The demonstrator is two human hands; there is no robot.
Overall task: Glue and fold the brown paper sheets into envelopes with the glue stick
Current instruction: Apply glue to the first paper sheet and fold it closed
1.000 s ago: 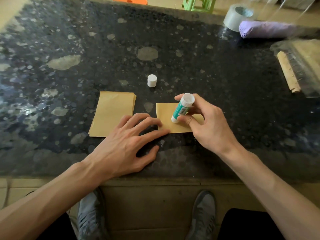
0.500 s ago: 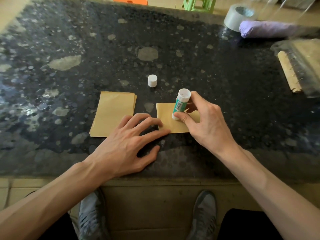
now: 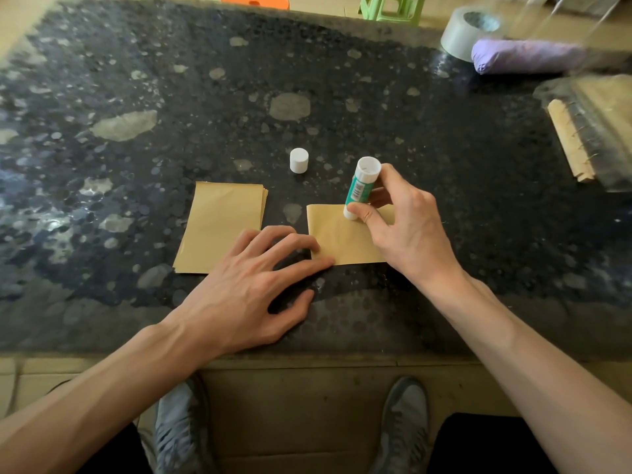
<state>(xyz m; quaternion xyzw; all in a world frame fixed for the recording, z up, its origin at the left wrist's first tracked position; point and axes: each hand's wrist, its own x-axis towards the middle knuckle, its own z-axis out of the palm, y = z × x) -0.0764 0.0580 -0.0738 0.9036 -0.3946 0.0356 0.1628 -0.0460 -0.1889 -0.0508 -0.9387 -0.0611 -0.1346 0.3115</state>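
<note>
We log 1 sheet (image 3: pixel 342 239) flat on the table (image 3: pixel 444 159), near its front edge. The stack of sheets (image 3: pixel 219 227) lies just left of it, a narrow gap between them. The cap (image 3: pixel 299 160) stands behind that gap. The glue stick (image 3: pixel 361 188) leans with its lower end on the sheet's far edge, held in our right hand (image 3: pixel 407 230), which covers the sheet's right side. Our left hand (image 3: pixel 246 289) lies across the gap, fingertips on the sheet's near-left corner. Far right, at the back: 1 tape roll (image 3: pixel 461 35), a rolled bundle (image 3: pixel 526 58) just before it, and a spiral-bound pad (image 3: pixel 595 131) nearer us.
</note>
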